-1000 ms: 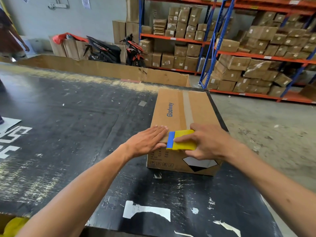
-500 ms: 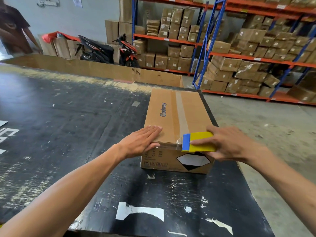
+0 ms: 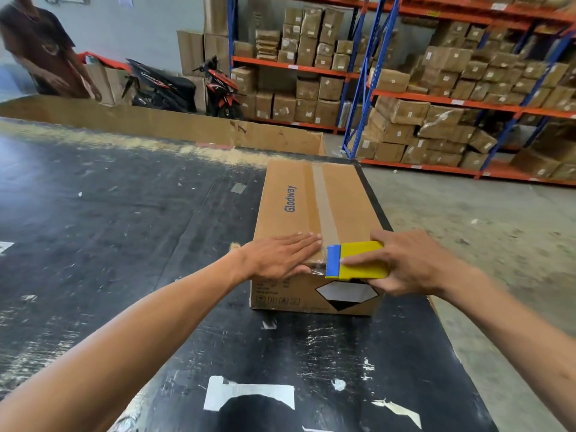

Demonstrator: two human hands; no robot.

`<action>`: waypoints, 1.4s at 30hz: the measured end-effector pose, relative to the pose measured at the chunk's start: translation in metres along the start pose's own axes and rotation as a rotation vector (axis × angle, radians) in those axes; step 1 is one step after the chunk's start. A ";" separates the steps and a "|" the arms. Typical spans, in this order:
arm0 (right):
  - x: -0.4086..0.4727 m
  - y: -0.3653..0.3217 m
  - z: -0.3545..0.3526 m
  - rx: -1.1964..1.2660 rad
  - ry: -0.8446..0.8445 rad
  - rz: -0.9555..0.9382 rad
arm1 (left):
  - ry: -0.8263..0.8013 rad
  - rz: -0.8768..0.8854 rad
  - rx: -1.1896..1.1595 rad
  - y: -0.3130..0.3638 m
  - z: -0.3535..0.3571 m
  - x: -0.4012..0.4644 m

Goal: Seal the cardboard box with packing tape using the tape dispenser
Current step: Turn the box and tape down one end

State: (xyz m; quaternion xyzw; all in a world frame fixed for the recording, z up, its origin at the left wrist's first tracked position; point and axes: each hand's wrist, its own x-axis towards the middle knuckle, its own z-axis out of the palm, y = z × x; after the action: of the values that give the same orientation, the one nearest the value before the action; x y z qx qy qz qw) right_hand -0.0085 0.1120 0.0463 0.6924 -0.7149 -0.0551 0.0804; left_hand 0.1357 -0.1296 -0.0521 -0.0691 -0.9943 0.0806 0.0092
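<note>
A long cardboard box printed "Glodway" lies on the black table, closed, with a strip of clear packing tape running along its top seam. My left hand lies flat, palm down, on the near left part of the box top. My right hand grips a yellow tape dispenser with a blue front edge, held at the near top edge of the box. A short bit of clear tape stretches from the blue edge over the box's near edge.
The black table is scuffed, with white label scraps near me. Its right edge drops to a concrete floor. A cardboard sheet stands at the far edge. Behind are a person, two motorbikes and box-filled racks.
The dispenser in my right hand has slid right and back off the box's top seam to its near edge. My left hand stays flat on the box.
</note>
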 end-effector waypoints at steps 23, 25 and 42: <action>-0.046 0.056 0.012 0.034 0.053 -0.059 | 0.013 -0.028 -0.110 0.009 -0.011 -0.003; -0.047 0.059 0.016 0.046 0.060 -0.054 | 0.040 -0.053 -0.070 0.013 -0.015 0.002; -0.045 0.067 0.021 0.046 0.163 -0.126 | 0.045 -0.079 -0.064 0.046 -0.002 0.059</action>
State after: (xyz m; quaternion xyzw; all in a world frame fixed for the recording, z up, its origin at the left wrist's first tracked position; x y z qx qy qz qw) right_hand -0.0768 0.1586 0.0364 0.7400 -0.6619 0.0130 0.1189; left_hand 0.0837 -0.0762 -0.0570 -0.0319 -0.9979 0.0468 0.0324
